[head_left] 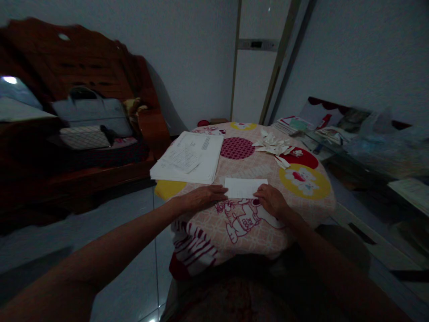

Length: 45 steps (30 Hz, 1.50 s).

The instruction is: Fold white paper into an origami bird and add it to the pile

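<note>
A small white folded-looking sheet of paper (246, 188) lies on the cloth-covered table in front of me, its long side running left to right. At its left edge is my left hand (204, 197), the fingers close together and closed on that edge. My right hand (271, 200) pinches the lower right corner with bent fingers. A faint printed slip (251, 171) lies just beyond the sheet. To the left is a stack of large white papers (204, 156) with printed slips (183, 157) on top.
Torn or crumpled paper pieces (273, 144) lie at the table's far right. The patterned tablecloth (208, 223) hangs over the near edge. A glass-topped table (355, 152) with papers and plastic bags stands right. A wooden sofa (157, 129) holding bags (97, 114) is at left.
</note>
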### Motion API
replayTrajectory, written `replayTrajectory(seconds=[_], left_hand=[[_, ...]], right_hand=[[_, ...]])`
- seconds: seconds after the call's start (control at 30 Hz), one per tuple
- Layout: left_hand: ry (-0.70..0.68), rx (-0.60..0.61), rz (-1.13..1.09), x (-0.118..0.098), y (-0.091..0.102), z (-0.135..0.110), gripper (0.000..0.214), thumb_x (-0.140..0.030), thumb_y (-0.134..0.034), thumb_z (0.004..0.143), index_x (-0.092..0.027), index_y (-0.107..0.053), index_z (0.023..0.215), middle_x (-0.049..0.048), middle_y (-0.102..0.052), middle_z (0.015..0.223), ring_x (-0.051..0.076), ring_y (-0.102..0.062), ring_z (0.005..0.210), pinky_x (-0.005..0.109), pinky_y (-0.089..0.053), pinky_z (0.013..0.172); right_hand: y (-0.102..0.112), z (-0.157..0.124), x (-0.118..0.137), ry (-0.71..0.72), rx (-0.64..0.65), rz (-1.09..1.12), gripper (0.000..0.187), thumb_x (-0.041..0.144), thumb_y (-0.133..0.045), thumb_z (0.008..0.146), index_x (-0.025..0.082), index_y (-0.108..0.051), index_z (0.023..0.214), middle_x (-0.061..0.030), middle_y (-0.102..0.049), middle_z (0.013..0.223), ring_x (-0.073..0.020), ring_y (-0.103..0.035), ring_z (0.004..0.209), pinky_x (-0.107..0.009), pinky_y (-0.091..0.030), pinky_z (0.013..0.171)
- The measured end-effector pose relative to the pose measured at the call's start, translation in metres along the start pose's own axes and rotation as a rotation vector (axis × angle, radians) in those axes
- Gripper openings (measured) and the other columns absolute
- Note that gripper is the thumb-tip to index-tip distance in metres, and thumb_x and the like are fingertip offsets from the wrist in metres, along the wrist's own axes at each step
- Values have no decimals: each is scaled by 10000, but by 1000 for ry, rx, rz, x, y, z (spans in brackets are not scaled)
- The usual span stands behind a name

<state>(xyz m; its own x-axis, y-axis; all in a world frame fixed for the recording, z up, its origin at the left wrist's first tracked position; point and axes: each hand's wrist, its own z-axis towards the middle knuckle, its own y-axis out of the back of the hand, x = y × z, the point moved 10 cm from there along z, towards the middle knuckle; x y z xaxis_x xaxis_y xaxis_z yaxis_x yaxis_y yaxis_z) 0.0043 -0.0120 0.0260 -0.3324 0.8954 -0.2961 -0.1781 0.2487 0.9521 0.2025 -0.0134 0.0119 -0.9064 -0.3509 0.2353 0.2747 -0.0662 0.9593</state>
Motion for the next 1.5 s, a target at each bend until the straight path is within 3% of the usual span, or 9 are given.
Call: replayTrajectory(seconds=[0.17,0.27,0.4,0.53,0.67,0.87,1.03,1.27,1.5], left_hand=[[155,-105,-44,6,10,-14,337,-200,-417,981,-194,-656,1217,107,-617,1361,233,-595,1247,377,-469,1071],[305,-239,-108,14,11,-2,509,-324,-524,951,-201,-461,1440,128,-579,1394,263,-581,1252,408,-472,1058],[420,-319,-121,20,3,36,945,-468,-741,789,-181,-257,1549,199,-353,1566,339,-356,1440,498,-363,1143],[377,-259,-50,16,4,74,1023,-442,-812,716,-154,-273,1537,208,-415,1519,330,-385,1406,525,-281,1177],[366,-162,39,17,7,96,937,-465,-813,710,-200,-373,1494,143,-583,1334,316,-514,1269,576,-182,1188],[312,-129,-71,27,6,113,787,-467,-820,705,-179,-534,1380,121,-635,1182,266,-602,1106,378,-448,988],[262,-157,-149,31,16,127,637,-470,-805,731,-208,-621,1282,91,-677,1148,253,-635,1076,342,-477,931],[245,-256,-203,34,36,140,349,-246,-724,829,-187,-685,1171,78,-717,1146,207,-664,1046,335,-499,940],[276,-359,-355,41,29,135,199,-196,-651,855,-158,-724,1036,77,-729,1028,172,-681,919,304,-542,849]], right_hand=[[28,11,-21,-90,-40,182,301,141,-566,816,181,-751,1050,-102,-744,1068,-223,-684,945,-326,-515,858],[50,21,-53,-239,-125,200,359,191,-584,812,152,-728,1138,-135,-743,1116,-247,-695,976,-348,-520,882],[39,37,-78,-339,-44,312,326,205,-661,740,147,-754,1047,-126,-771,1006,-263,-713,906,-357,-538,823],[23,50,-82,-369,-15,599,292,171,-709,640,140,-764,926,-95,-770,865,-235,-706,782,-323,-541,708],[18,56,-82,-432,-7,860,308,115,-707,565,140,-751,869,-44,-731,727,-178,-661,656,-286,-510,632],[28,64,-77,-384,-17,1128,331,138,-758,504,164,-743,834,-32,-737,722,-157,-660,666,-282,-514,649],[30,64,-90,-376,-147,1186,330,193,-802,486,173,-746,810,-47,-751,747,-170,-672,680,-314,-530,673],[29,59,-120,-377,-358,1231,359,253,-832,491,176,-754,833,-69,-758,760,-187,-674,677,-330,-532,646],[34,50,-121,-409,-374,1198,344,235,-819,534,170,-743,863,-78,-759,804,-203,-694,747,-367,-559,731]])
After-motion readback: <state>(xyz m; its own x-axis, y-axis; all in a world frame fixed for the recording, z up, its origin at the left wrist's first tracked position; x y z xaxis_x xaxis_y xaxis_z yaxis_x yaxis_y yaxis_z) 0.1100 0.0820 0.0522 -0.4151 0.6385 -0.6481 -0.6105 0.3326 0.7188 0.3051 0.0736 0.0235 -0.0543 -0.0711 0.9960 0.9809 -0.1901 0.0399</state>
